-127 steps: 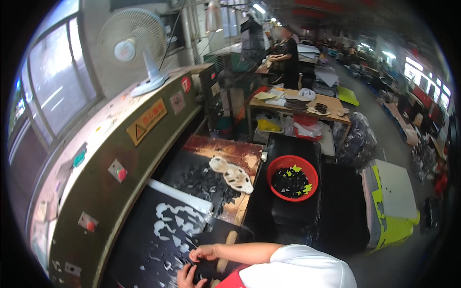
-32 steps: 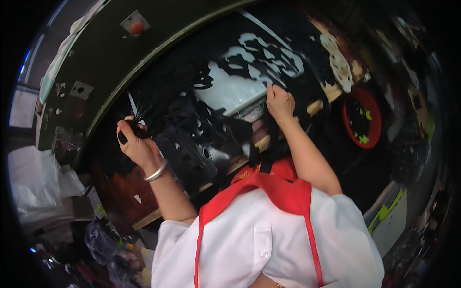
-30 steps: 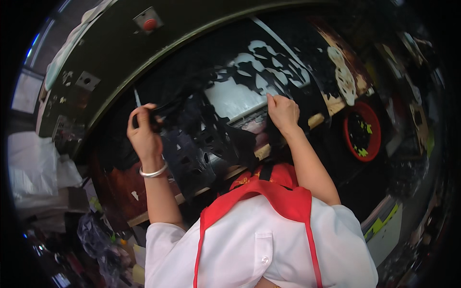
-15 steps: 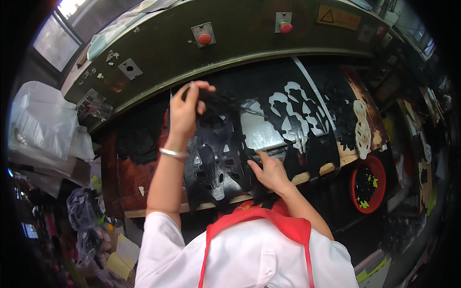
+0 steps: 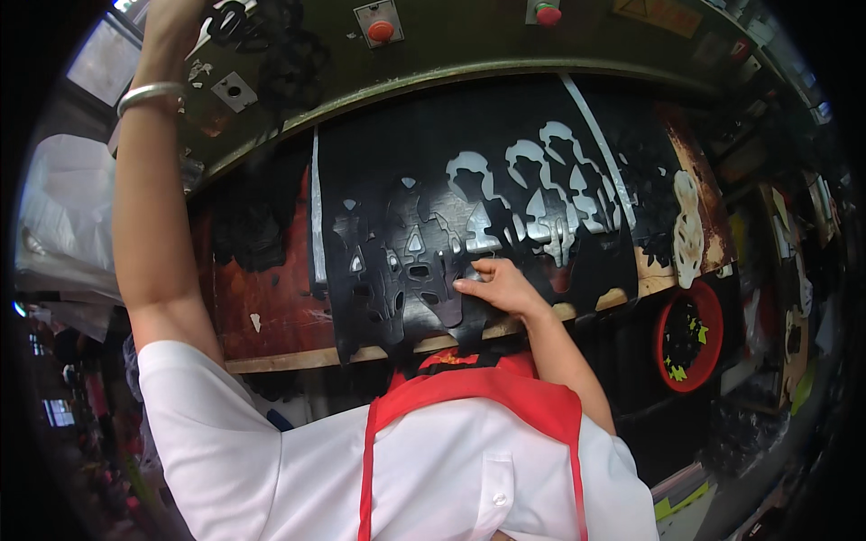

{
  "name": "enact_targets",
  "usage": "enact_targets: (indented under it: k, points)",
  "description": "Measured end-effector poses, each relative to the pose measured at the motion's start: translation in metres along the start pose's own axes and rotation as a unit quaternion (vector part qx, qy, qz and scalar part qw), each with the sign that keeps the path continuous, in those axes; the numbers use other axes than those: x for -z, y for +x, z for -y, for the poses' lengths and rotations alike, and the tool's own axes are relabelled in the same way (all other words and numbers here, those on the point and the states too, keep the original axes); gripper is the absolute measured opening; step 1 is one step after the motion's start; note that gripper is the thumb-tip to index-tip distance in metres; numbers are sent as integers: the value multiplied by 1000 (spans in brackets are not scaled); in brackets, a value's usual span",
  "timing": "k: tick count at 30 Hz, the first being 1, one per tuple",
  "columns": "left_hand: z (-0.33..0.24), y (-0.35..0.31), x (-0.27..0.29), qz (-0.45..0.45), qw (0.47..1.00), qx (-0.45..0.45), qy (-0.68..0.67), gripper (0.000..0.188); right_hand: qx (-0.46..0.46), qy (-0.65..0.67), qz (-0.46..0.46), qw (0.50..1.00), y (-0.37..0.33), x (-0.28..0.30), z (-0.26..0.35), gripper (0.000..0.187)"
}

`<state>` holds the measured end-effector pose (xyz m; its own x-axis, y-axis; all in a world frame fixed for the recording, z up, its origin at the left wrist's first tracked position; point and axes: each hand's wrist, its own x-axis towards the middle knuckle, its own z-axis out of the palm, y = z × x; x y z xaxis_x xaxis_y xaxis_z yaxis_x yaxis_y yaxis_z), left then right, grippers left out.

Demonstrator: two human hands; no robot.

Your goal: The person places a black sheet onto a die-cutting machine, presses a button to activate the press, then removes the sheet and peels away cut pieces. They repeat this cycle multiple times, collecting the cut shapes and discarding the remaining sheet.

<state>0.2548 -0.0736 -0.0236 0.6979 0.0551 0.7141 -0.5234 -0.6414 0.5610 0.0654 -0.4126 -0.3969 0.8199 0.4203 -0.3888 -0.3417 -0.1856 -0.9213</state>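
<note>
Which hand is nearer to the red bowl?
Right. The right hand is at the cut-out black sheet, left of the red bowl; the left hand is raised at the picture's top-left edge, much farther away.

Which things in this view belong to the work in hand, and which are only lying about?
Seemingly in use:
black cut-out sheet, touched by the right hand
dark openwork piece, near the left hand

Apparently just lying about:
red bowl holding scraps
pale openwork shape
translucent plastic
</note>
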Motion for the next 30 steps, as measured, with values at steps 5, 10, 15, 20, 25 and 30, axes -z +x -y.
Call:
enact_targets:
  k: [5, 10, 15, 20, 25, 30]
  points:
    - [-7, -158, -65, 103, 987, -124, 4, 16, -72, -1, 22, 997, 9, 1, 1, 71]
    - [-26, -370, -139, 353, 905, -202, -130, 35, 34, 47, 86, 995, 25, -3, -2, 36]
    - [3, -389, -136, 340, 908, -225, -97, 43, 54, 260, 104, 958, 34, -8, 0, 18]
    - [2, -328, -140, 271, 910, 252, -187, 26, 196, -112, -21, 974, 40, -9, -4, 26]
    - [31, -165, -97, 38, 998, 19, 43, 22, 83, -232, -181, 952, 23, -19, -14, 26]
    - [90, -70, -60, 70, 925, 265, -263, 44, 136, -315, -227, 912, 14, -11, -10, 11]
